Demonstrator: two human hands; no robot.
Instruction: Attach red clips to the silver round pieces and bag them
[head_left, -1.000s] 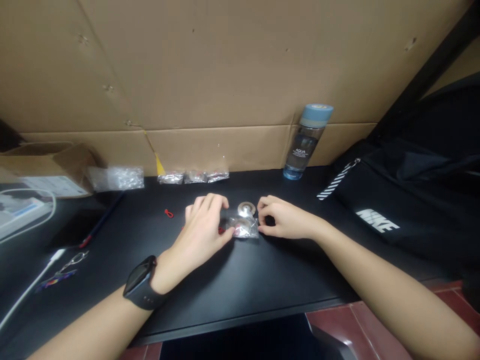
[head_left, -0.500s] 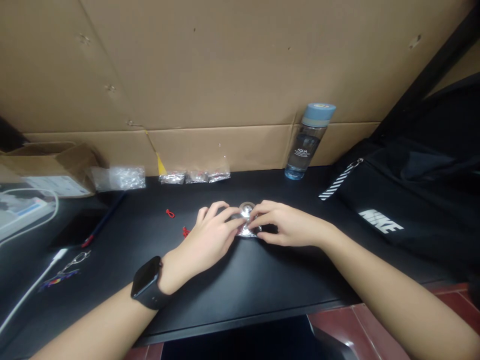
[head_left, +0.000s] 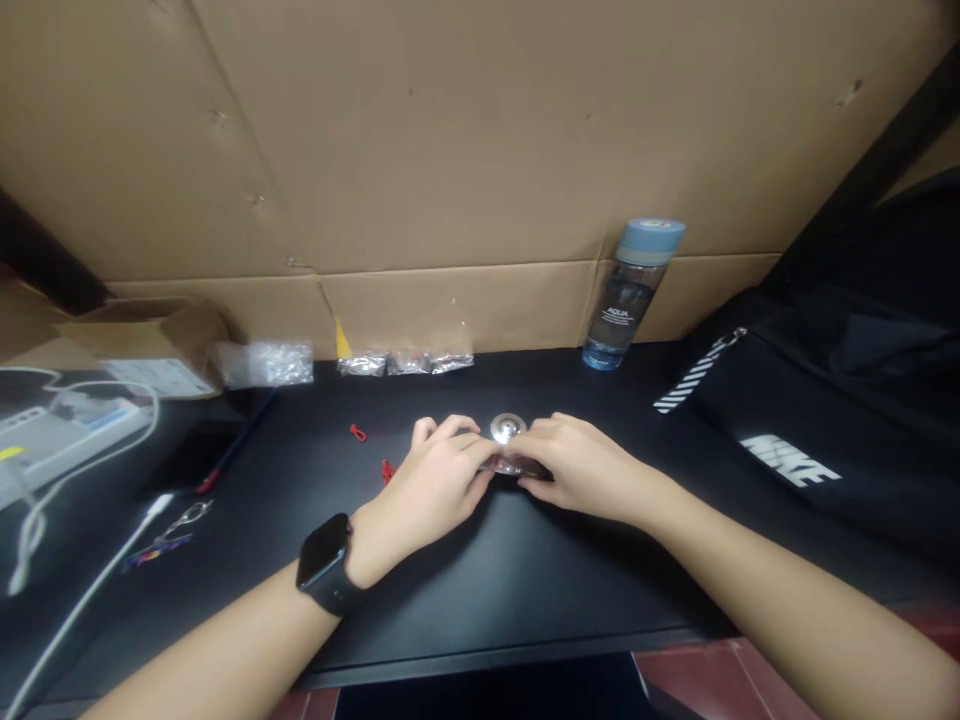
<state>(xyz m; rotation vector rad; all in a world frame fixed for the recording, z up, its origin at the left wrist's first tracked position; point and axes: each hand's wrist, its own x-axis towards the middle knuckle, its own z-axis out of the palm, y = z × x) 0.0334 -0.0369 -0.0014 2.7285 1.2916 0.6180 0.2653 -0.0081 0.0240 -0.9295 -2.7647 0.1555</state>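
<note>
Black desk (head_left: 487, 595), silvery disc (head_left: 508, 426) (domed)

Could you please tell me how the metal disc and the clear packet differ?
The metal disc is round and silvery, whereas the clear packet is see-through film. The metal disc lies just beyond the clear packet, which is between the left hand and the right hand. Most of the metal disc shows, while the hands cover much of the clear packet. Both look shiny.
</note>
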